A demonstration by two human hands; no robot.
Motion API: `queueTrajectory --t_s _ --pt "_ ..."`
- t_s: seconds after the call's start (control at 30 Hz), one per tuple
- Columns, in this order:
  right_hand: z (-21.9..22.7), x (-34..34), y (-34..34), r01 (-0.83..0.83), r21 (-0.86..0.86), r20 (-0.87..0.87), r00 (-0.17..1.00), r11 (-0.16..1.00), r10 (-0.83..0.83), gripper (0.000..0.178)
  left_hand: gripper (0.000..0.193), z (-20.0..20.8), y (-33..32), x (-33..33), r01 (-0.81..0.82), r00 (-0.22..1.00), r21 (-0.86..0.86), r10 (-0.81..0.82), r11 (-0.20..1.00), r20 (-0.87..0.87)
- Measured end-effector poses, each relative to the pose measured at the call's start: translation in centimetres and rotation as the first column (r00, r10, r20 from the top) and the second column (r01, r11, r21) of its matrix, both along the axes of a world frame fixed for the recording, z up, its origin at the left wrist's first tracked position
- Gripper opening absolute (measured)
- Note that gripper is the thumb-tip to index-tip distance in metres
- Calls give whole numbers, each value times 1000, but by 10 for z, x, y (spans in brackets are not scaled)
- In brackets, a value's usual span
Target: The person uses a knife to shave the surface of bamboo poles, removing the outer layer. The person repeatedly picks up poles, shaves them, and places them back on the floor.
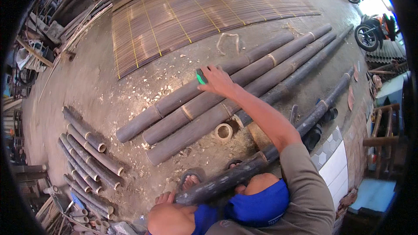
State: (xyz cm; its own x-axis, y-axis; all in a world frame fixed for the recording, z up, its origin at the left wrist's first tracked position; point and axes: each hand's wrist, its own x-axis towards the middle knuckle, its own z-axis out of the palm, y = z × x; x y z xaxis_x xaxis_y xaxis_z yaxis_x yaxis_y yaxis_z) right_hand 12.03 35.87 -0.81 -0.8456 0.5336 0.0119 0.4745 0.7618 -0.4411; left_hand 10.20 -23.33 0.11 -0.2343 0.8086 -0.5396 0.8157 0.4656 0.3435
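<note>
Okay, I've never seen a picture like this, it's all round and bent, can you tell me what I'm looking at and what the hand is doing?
It is one picture from a wide fisheye camera worn on a person's head, looking down, so straight edges bend near the rim. The person sits with knees at the bottom. Their right hand reaches out, holding a small green object over long dark bamboo poles lying side by side on the dusty floor. Another pole rests across their legs. Short cut bamboo pieces lie on the left, a woven bamboo mat beyond. The left hand is out of sight.
</note>
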Motion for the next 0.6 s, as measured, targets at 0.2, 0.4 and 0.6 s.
queueTrajectory --t_s 0.2,0.4,0.6 --pt "-42 -88 78 52 -65 -10 999 997 -52 78 82 1 26 -17 26 1000 55 -27 998 15" --pt "-37 -37 -7 49 -51 -643 763 997 -71 61 96 24 56 -15 -120 983 41 113 992 144" --pt "27 245 -107 544 147 -371 804 826 -464 47 93 -4 113 -73 -66 996 51 62 996 71"
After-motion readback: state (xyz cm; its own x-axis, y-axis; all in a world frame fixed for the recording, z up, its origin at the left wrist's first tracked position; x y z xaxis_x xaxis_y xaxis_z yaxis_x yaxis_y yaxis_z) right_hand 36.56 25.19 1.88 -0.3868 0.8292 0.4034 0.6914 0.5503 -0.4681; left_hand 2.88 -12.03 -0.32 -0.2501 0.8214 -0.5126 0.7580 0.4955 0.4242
